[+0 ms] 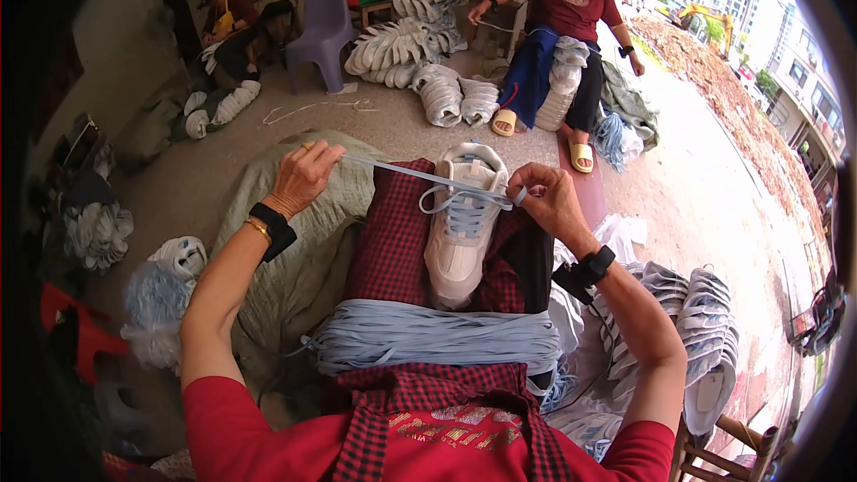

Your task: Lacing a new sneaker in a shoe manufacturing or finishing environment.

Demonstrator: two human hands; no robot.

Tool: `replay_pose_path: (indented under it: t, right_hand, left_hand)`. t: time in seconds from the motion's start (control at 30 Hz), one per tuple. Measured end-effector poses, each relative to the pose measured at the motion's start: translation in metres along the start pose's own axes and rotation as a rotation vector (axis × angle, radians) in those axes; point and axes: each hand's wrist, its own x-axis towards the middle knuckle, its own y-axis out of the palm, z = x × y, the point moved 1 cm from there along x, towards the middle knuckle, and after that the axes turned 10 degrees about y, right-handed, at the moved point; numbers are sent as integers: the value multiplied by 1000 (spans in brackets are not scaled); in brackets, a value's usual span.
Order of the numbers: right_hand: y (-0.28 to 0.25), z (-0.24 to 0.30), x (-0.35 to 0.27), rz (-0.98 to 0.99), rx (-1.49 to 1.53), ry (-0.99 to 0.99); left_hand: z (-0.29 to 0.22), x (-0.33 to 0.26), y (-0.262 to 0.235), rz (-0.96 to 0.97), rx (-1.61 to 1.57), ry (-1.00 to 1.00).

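A white sneaker [460, 250] with light-blue trim lies on my lap, toe toward me, over red-and-black checked cloth [390, 254]. Its light-blue shoelace [393, 166] runs through the eyelets, with a loop standing out on the left side. My left hand [308, 174] is closed on one end of that lace, pulling it taut up and to the left. At the right of the shoe's tongue, my right hand [546, 201] pinches the lace between thumb and fingers. Across my lap, nearer to me, lies a thick bundle of light-blue laces [437, 336].
Stacked shoe uppers [705, 339] stand at my right, and more piles [393, 49] lie farther back. A purple chair [321, 36] is behind. One person [567, 9] sits ahead holding a lace; another person [230, 18] sits far left. A red stool [80, 330] is at my left.
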Motion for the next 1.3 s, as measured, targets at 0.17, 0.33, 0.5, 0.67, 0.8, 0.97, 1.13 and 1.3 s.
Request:
replay_pose_path:
  t: [0.17, 0.33, 0.5, 0.67, 0.8, 0.97, 1.13, 1.3]
  right_hand:
    - [-1, 0, 1, 37, -26, -4]
    - [4, 5, 2, 37, -10, 67]
    - [2, -5, 6, 5, -8, 32]
    - [19, 32, 12, -59, -465, -161]
    - [8, 47, 21, 97, -717, -179]
    - [4, 65, 37, 262, -912, -274]
    - [18, 52, 29, 301, -589, 86]
    - [-5, 37, 31, 231, -546, 13]
  left_hand:
    - [9, -30, -4, -6, 115, -182]
    - [-1, -25, -9, -137, 240, -219]
    - [-12, -14, 1, -331, -2, -452]
    - [-37, 27, 0, -407, -416, -526]
    - [-67, 73, 18, -337, -850, -505]
    - [-96, 91, 49, -223, -1278, -677]
    - [-120, 78, 55, -304, -1383, -844]
    - [-115, 72, 47, -462, -1337, -870]
